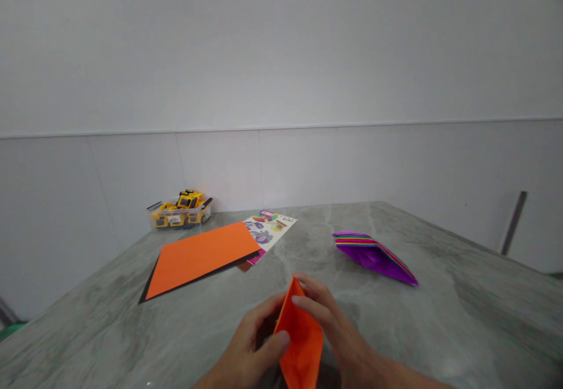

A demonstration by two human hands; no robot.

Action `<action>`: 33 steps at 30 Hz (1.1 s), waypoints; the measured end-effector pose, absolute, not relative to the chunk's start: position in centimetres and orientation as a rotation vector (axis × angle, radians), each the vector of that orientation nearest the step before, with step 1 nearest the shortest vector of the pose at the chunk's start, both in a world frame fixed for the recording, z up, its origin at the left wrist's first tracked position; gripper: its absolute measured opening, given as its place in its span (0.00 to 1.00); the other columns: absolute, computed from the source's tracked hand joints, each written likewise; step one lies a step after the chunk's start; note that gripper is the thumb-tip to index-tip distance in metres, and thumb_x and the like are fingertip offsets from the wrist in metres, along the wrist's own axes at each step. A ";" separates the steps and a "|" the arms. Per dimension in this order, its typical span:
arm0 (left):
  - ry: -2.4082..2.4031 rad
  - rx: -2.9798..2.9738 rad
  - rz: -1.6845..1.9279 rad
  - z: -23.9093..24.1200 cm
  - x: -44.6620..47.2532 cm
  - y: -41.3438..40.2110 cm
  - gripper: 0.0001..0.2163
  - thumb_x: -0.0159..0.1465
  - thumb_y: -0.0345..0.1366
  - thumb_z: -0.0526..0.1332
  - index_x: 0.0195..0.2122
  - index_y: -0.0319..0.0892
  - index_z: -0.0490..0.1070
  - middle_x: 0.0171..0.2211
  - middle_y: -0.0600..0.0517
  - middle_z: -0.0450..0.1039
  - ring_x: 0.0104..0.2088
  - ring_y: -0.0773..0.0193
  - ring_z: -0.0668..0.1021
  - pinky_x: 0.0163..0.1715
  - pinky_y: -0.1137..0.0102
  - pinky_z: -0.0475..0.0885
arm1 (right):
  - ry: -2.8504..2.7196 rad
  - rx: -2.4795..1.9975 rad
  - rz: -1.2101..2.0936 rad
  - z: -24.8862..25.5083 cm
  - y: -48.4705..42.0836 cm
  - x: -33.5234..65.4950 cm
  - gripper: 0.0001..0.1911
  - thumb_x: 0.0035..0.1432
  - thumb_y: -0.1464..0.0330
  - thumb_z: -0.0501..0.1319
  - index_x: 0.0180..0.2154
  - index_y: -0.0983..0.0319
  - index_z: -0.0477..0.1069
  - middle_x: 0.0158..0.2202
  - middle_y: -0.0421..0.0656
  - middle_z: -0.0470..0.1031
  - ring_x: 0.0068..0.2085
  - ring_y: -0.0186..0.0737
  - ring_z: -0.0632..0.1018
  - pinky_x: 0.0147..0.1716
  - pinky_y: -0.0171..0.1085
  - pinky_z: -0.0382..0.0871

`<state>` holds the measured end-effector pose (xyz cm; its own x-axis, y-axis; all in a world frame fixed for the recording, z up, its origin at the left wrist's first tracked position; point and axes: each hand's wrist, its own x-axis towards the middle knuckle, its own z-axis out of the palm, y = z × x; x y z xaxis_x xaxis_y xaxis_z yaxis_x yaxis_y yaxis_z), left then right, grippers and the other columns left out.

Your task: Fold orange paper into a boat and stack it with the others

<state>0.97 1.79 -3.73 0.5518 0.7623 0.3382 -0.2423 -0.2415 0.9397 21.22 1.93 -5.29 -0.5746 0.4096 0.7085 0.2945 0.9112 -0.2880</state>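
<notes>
Between my hands, low in the middle of the head view, a folded orange paper (301, 342) stands with its pointed end up and its hollow side toward me. My left hand (257, 342) grips its left edge, thumb on the inner face and fingers behind. Around the tip and right edge lie the fingers of my right hand (329, 318), one fingertip pressing just inside the fold. The lower end of the paper runs out of the frame. To the right on the table rests a purple folded paper piece (373, 260) with striped, several-coloured edges.
Orange sheets (202, 260) lie over black ones at the left, partly covering a printed sheet (272, 230) with colourful pictures. Behind them, a clear plastic box (180, 217) holds yellow toy vehicles. The grey marbled table (185, 342) meets a white wall (299, 166) at the back.
</notes>
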 end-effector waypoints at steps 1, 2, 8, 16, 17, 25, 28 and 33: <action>0.480 1.550 1.008 -3.7 0.9 1.7 0.22 0.62 0.45 0.61 0.56 0.47 0.69 0.55 0.46 0.71 0.54 0.49 0.72 0.57 0.56 0.63 | -2.209 -0.492 0.185 -4.8 1.7 21.2 0.56 0.44 0.47 0.68 0.64 0.55 0.40 0.65 0.57 0.47 0.64 0.63 0.57 0.58 0.53 0.60; 0.509 1.557 1.010 -3.7 0.9 1.7 0.21 0.62 0.46 0.61 0.56 0.46 0.70 0.54 0.46 0.72 0.54 0.49 0.72 0.56 0.57 0.63 | -2.199 -0.491 0.196 -4.4 1.4 21.1 0.55 0.43 0.47 0.68 0.64 0.55 0.41 0.64 0.56 0.49 0.64 0.62 0.58 0.58 0.52 0.61; 0.631 1.534 1.035 -3.0 1.2 1.1 0.19 0.63 0.47 0.60 0.52 0.45 0.74 0.47 0.48 0.77 0.49 0.52 0.75 0.50 0.64 0.69 | -2.181 -0.576 0.208 -3.4 0.3 21.3 0.47 0.47 0.50 0.67 0.61 0.55 0.45 0.62 0.55 0.55 0.63 0.60 0.61 0.58 0.50 0.61; 0.810 1.530 1.036 -4.4 0.4 1.3 0.22 0.63 0.51 0.58 0.51 0.43 0.74 0.51 0.46 0.74 0.51 0.49 0.72 0.51 0.60 0.68 | -2.128 -0.504 0.118 -3.2 0.5 21.4 0.36 0.54 0.53 0.64 0.58 0.60 0.52 0.59 0.55 0.60 0.60 0.52 0.66 0.55 0.42 0.65; 0.764 1.559 1.010 -4.3 0.4 1.3 0.23 0.63 0.52 0.57 0.52 0.43 0.73 0.51 0.45 0.73 0.50 0.49 0.73 0.50 0.60 0.68 | -2.122 -0.506 0.112 -3.1 0.4 21.4 0.35 0.54 0.54 0.64 0.57 0.60 0.53 0.58 0.55 0.60 0.59 0.51 0.66 0.55 0.41 0.65; 0.447 1.639 0.955 -3.9 0.9 1.7 0.46 0.46 0.51 0.72 0.64 0.46 0.53 0.62 0.43 0.60 0.59 0.44 0.66 0.58 0.56 0.60 | -2.095 -0.551 0.141 -2.7 0.1 21.3 0.30 0.53 0.55 0.66 0.52 0.59 0.59 0.57 0.53 0.62 0.56 0.50 0.69 0.53 0.40 0.67; 0.507 1.682 0.957 -3.7 1.3 1.7 0.40 0.46 0.39 0.74 0.60 0.47 0.61 0.58 0.47 0.66 0.57 0.47 0.68 0.57 0.60 0.62 | -2.097 -0.558 0.177 -2.7 0.1 21.3 0.28 0.54 0.55 0.66 0.51 0.58 0.59 0.56 0.52 0.61 0.54 0.48 0.71 0.52 0.39 0.68; 0.631 1.809 0.953 -2.9 1.8 1.4 0.28 0.50 0.29 0.70 0.53 0.46 0.69 0.48 0.51 0.75 0.46 0.55 0.76 0.48 0.66 0.69 | -2.116 -0.557 0.218 -2.6 -0.1 21.3 0.20 0.57 0.60 0.63 0.48 0.58 0.61 0.54 0.51 0.60 0.51 0.46 0.72 0.50 0.39 0.69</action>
<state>1.78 1.44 -2.86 0.5607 0.7588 0.3313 0.0082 -0.4052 0.9142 21.31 -0.06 -2.60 -0.4858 0.4672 0.7387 0.3066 0.8826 -0.3565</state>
